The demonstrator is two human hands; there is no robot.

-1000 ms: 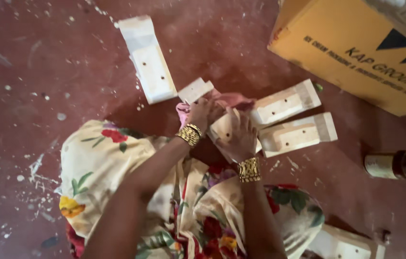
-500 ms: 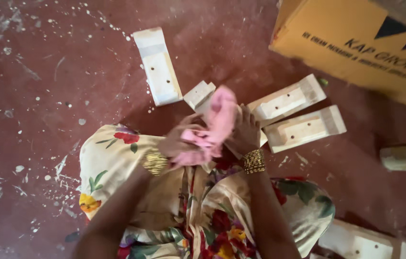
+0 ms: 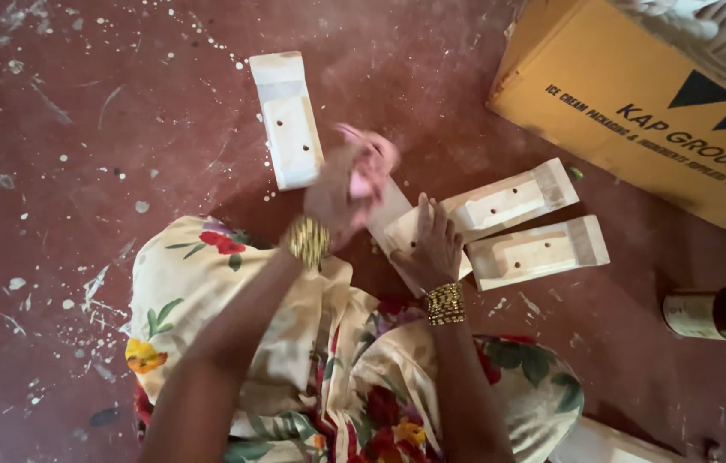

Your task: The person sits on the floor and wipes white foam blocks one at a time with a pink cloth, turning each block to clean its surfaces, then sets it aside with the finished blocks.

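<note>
A large yellow cardboard box (image 3: pixel 637 111) is lying at two o'clock, its near edge resting on the red floor (image 3: pixel 80 154). A flowered cream garment (image 3: pixel 294 360) is spread over the lap at six o'clock. Four pale wooden blocks are laid around the hands: one long block (image 3: pixel 288 120) at eleven o'clock, two drilled blocks (image 3: pixel 509 201) and (image 3: pixel 539 251) side by side at three o'clock, and a fourth block (image 3: pixel 402 230) at the centre. A small tin can (image 3: pixel 717 313) is lying on its side at four o'clock, well apart from the blocks.

The right hand (image 3: pixel 432 249) is being pressed flat on the centre block, fingers spread and no grip closed; a gold bangle is worn at its wrist. The left hand (image 3: pixel 337 193) is raised just above that block at twelve o'clock, blurred, and is closed around a pink cloth (image 3: pixel 372 159), which is bunched above the fingers. Nothing is standing between the hands and the block.

The floor is being seen speckled with white paint spots, thickest at nine o'clock.
</note>
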